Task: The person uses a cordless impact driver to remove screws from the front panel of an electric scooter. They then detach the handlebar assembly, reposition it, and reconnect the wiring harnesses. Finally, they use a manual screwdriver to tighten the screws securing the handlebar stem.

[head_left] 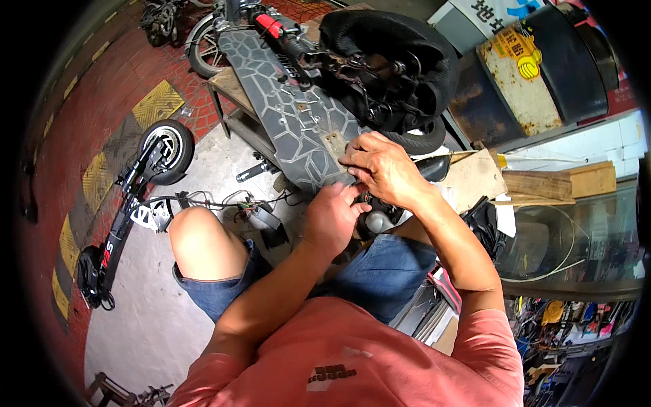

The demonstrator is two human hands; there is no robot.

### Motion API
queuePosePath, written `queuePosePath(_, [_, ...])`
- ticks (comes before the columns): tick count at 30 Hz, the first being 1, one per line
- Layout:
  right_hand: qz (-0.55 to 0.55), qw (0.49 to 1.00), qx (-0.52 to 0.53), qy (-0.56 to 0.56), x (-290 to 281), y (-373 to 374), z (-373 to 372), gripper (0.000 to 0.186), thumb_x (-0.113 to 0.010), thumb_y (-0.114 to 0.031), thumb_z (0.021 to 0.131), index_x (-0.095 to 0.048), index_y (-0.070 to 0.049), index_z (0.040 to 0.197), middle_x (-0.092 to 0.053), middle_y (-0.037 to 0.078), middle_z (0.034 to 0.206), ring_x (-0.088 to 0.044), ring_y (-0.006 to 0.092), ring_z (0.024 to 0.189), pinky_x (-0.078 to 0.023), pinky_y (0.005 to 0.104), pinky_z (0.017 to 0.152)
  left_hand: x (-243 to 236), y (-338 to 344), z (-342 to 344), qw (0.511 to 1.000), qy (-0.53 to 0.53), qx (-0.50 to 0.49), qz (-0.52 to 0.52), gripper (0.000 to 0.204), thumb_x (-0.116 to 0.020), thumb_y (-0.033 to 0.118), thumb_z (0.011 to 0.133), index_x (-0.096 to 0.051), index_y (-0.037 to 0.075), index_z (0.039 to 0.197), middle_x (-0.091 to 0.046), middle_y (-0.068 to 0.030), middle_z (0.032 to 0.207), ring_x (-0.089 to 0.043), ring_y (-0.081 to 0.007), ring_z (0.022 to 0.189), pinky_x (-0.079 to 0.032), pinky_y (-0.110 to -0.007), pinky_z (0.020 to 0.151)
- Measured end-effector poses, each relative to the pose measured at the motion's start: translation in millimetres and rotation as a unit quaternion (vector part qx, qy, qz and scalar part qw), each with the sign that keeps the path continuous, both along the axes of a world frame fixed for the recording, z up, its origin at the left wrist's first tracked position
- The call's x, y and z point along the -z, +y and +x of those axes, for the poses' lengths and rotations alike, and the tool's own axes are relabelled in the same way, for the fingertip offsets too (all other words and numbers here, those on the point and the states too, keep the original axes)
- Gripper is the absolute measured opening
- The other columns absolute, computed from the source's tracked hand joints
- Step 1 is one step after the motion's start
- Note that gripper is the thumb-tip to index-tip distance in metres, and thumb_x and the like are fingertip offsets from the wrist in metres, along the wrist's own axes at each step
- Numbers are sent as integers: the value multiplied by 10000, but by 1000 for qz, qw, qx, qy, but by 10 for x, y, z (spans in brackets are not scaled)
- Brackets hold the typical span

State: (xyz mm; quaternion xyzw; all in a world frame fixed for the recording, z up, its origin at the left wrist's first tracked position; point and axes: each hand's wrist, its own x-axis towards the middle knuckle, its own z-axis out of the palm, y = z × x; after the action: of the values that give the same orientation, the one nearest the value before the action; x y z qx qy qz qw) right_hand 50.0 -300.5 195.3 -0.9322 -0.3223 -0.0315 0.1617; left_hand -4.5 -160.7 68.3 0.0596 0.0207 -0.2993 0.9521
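A grey scooter deck [274, 115] with a cracked-stone pattern stretches away in front of me. Small metal parts, seemingly screws, lie scattered along it, and a worn metal plate [333, 144] sits near its close end. My right hand [385, 168] is closed at that near end, its fingertips pinched together just past the plate. Just below and to the left, my left hand [332, 216] has its thumb and fingers drawn together, close to the right fingertips. Whatever lies between the fingers is too small or hidden to make out. A rounded silver part [377, 222] shows under my hands.
A folded black scooter [116, 227] lies on the floor at left. Loose wires with a silver box [263, 218] spread by my left knee. A black bag-like case [407, 47] stands beyond the deck, a rusty drum [522, 81] at far right, wood boards [563, 184] below it.
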Motion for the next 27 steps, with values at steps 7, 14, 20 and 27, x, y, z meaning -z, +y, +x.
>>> queuePosePath(7, [-35, 998, -51, 15, -43, -3, 94, 254, -770, -72, 794, -754, -33, 1045, -669, 96, 989, -646, 307, 956, -546, 403, 843, -145, 46, -29, 1000, -6, -17, 23, 494, -572, 321, 923, -521, 34, 1322, -573, -125, 1338, -530, -247, 1257, -459, -424, 933])
queuePosePath(14, [-51, 994, -98, 22, -65, -34, 222, 207, -759, -76, 810, -704, -32, 1005, -628, 112, 924, -622, 333, 899, -530, 421, 798, -94, 16, -34, 999, -14, -13, 40, 370, -542, 268, 970, -575, 22, 1245, -634, -125, 1246, -569, -208, 1178, -476, -408, 911])
queuePosePath(20, [-10, 994, -107, 23, -179, -56, 234, 159, -715, -50, 870, -652, -22, 1013, -619, 134, 952, -606, 357, 936, -507, 440, 823, 44, -40, -47, 998, -1, 23, 54, 428, -553, 300, 955, -582, 25, 1282, -636, -95, 1265, -588, -246, 1207, -485, -396, 903])
queuePosePath(27, [218, 974, 28, 58, -389, 33, -483, 149, -726, -94, 883, -675, 14, 973, -669, 130, 919, -654, 268, 828, -520, 364, 741, -24, 257, -376, 958, -15, -17, 285, 272, -563, 340, 975, -623, 90, 1063, -652, -69, 933, -631, -181, 793, -512, -343, 681])
